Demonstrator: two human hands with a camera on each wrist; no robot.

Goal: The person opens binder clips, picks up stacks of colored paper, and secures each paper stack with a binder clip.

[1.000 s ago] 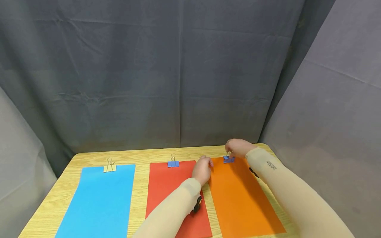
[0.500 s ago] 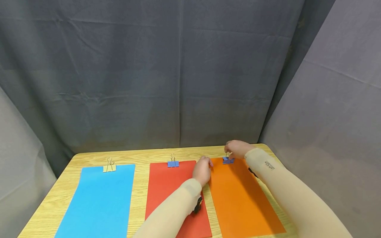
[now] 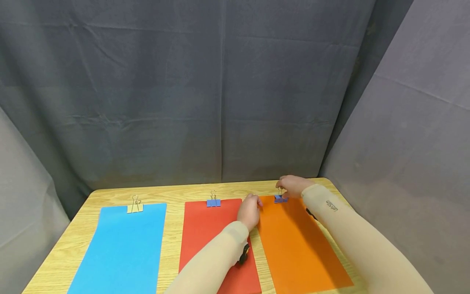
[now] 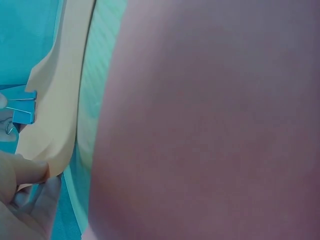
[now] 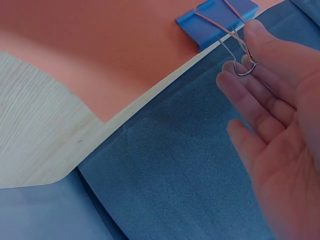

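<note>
Orange paper point(image 3: 301, 249) lies at the right of the table. At its far edge sits a blue binder clip point(image 3: 280, 199), whose wire handles my right hand point(image 3: 293, 186) pinches between thumb and fingers. The right wrist view shows the thumb on one handle of the clip point(image 5: 212, 25) and fingertips at the other. My left hand point(image 3: 249, 211) pinches the paper's far left corner. Up close, in the left wrist view, thumb and fingers of that hand point(image 4: 30, 200) grip the corner, which curves upward a little.
Red paper point(image 3: 205, 228) with a blue binder clip point(image 3: 213, 202) lies in the middle, partly under my left arm. Blue paper point(image 3: 121, 249) with a yellow binder clip point(image 3: 135, 208) is at the left. Grey curtains point(image 3: 147, 102) stand behind and beside the wooden table point(image 3: 172, 232).
My right hand and the binder clip have shifted slightly left and nearer, farther onto the orange paper. The left hand stays nearly still at the corner.
</note>
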